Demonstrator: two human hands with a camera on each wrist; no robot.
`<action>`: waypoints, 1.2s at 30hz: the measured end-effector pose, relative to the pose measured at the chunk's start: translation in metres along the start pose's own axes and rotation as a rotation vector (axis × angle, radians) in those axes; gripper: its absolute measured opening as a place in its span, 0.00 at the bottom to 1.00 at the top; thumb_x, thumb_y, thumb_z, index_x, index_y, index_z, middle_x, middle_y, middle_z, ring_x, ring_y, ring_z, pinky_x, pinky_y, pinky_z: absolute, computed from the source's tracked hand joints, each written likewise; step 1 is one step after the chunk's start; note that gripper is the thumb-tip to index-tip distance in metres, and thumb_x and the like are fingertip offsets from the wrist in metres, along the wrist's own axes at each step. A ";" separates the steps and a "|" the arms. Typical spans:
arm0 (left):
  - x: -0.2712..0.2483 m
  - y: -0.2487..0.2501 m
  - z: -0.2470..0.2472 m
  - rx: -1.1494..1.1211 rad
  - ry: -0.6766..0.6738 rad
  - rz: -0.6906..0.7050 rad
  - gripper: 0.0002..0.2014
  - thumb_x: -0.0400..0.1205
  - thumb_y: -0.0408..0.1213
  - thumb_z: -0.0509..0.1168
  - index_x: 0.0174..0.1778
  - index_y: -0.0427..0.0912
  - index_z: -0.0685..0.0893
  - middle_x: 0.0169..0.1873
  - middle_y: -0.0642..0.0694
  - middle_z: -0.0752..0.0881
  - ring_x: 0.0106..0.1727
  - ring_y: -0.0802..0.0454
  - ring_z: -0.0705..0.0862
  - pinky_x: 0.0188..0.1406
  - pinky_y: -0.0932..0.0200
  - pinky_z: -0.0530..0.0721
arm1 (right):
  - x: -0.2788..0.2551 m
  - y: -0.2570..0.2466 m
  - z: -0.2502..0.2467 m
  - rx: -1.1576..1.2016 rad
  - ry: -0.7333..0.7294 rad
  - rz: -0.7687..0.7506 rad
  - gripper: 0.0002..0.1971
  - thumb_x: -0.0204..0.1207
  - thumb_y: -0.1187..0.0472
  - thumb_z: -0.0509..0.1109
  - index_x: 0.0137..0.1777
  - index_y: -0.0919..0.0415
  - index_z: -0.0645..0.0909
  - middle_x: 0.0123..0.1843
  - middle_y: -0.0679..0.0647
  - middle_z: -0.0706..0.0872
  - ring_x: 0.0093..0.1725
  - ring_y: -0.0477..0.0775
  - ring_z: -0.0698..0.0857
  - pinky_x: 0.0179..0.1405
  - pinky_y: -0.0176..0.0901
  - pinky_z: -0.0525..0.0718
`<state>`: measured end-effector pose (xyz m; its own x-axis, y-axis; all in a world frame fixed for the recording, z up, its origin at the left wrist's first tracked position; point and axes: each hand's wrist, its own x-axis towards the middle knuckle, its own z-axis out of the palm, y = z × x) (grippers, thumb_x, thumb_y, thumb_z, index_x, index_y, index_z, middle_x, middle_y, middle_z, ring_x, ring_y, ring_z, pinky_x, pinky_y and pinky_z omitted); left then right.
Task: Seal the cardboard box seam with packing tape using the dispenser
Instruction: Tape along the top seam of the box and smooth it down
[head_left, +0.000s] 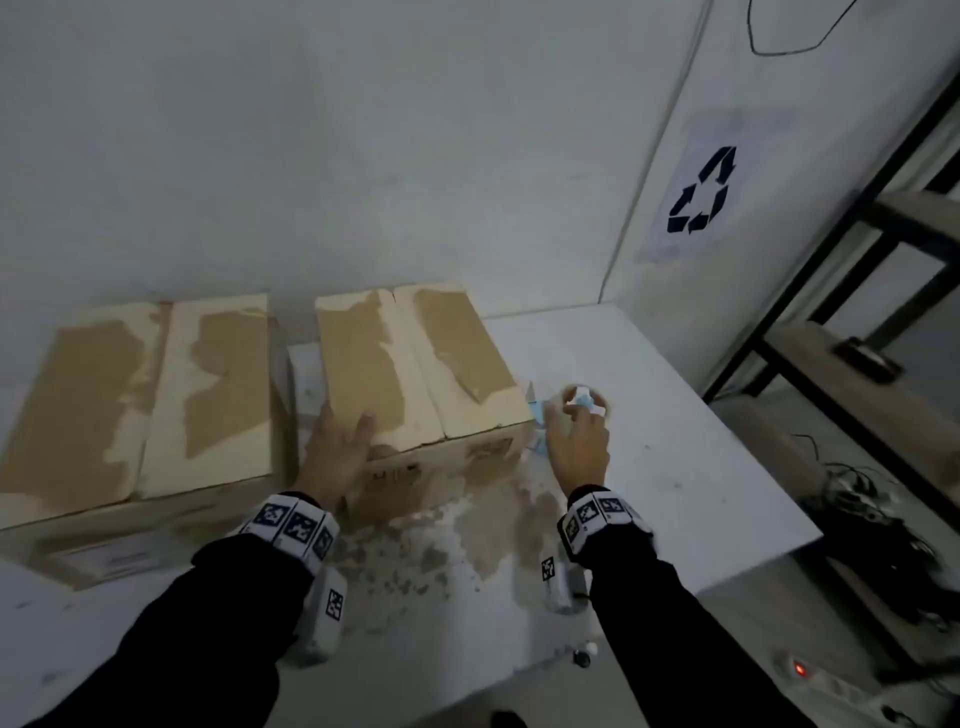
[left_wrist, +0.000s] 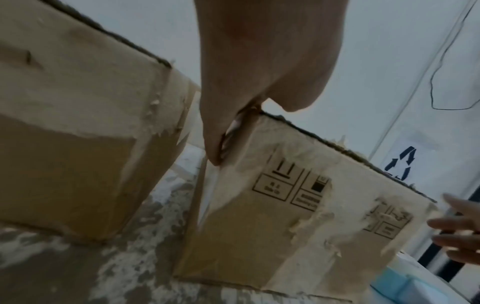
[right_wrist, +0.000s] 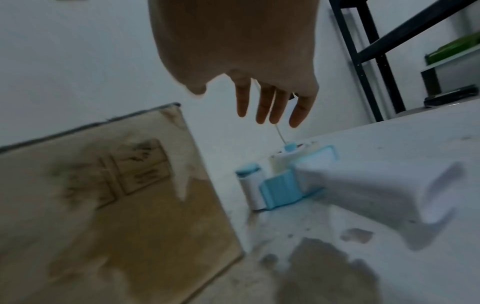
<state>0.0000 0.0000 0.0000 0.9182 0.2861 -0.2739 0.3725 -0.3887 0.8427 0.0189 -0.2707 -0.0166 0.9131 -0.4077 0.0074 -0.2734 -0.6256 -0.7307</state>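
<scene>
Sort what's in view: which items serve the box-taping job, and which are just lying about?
Job:
- right-hand cardboard box, left hand on its corner
- tape dispenser, under the open right hand

Lying about:
- second cardboard box
- shelving rack
- recycling sign

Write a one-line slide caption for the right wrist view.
Open right hand reaches toward the blue tape dispenser beside the cardboard box.
</scene>
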 end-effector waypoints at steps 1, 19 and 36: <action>0.002 0.000 0.003 -0.024 0.021 0.009 0.39 0.82 0.58 0.54 0.82 0.42 0.46 0.82 0.43 0.56 0.81 0.42 0.58 0.80 0.44 0.59 | 0.005 0.007 -0.003 -0.032 0.000 0.055 0.27 0.81 0.38 0.57 0.67 0.60 0.77 0.67 0.61 0.77 0.68 0.64 0.74 0.66 0.61 0.71; -0.002 0.008 0.024 0.035 0.279 -0.139 0.33 0.80 0.59 0.58 0.78 0.47 0.63 0.72 0.42 0.75 0.69 0.37 0.74 0.68 0.41 0.74 | 0.091 0.076 -0.022 -0.129 -0.324 0.275 0.32 0.70 0.53 0.74 0.69 0.63 0.64 0.64 0.67 0.81 0.63 0.68 0.81 0.56 0.51 0.78; -0.042 0.074 0.161 -0.049 0.168 0.017 0.30 0.82 0.49 0.60 0.78 0.41 0.61 0.63 0.40 0.81 0.52 0.45 0.81 0.45 0.55 0.78 | 0.164 -0.001 -0.116 0.306 -0.022 -0.049 0.28 0.62 0.58 0.77 0.61 0.59 0.69 0.49 0.57 0.79 0.52 0.64 0.80 0.48 0.49 0.77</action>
<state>0.0108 -0.1813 -0.0007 0.8872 0.4241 -0.1816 0.3465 -0.3526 0.8692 0.1336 -0.4140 0.0639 0.9301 -0.3655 0.0356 -0.1279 -0.4133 -0.9016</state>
